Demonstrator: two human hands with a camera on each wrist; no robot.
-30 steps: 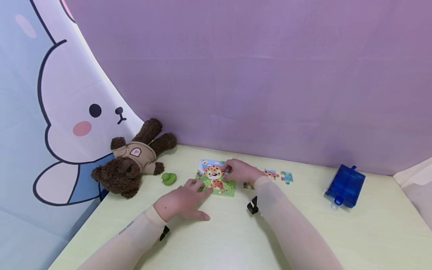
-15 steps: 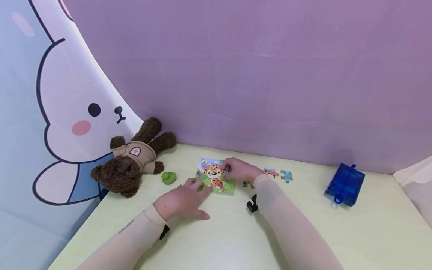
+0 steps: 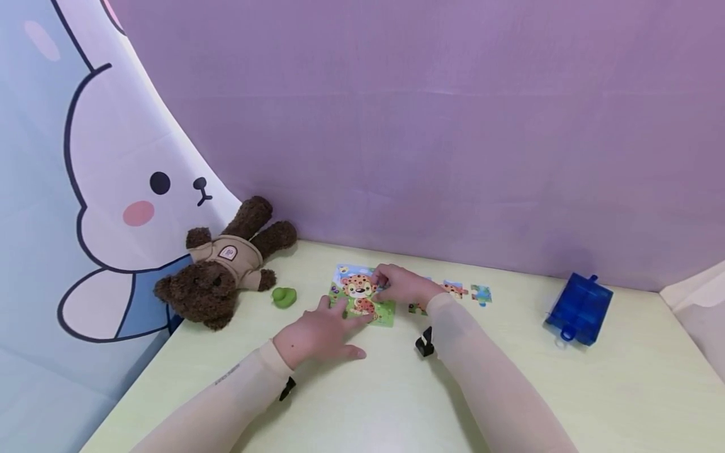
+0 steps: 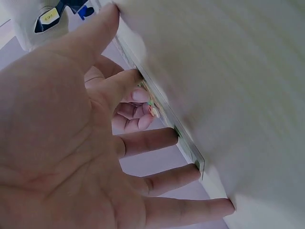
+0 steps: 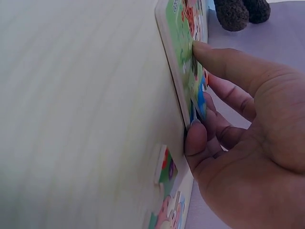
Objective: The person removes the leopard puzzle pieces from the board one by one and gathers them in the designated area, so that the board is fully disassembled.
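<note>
A puzzle board (image 3: 385,318) with a spotted leopard cub lies flat on the table. My left hand (image 3: 317,333) is spread with straight fingers, their tips touching the board's lower left part; in the left wrist view the fingertips (image 4: 188,174) meet the board's edge. At the board's right side my right hand (image 3: 404,286) pinches a blue and green puzzle piece (image 5: 201,98), tilted against the board. This piece is mostly hidden by the fingers in the head view. Several loose pieces lie right of the board, among them a blue-green puzzle piece (image 3: 481,294).
A green lump-shaped toy (image 3: 284,297) sits left of the board. Behind it lies a brown teddy bear (image 3: 232,264) in a beige shirt. Toward the right edge of the table (image 3: 510,390) stands a translucent blue box (image 3: 580,309). A purple cloth (image 3: 430,138) hangs behind.
My left hand has slid right and slightly up, its fingers reaching further over the board. The right hand stays in place at the board's right side.
</note>
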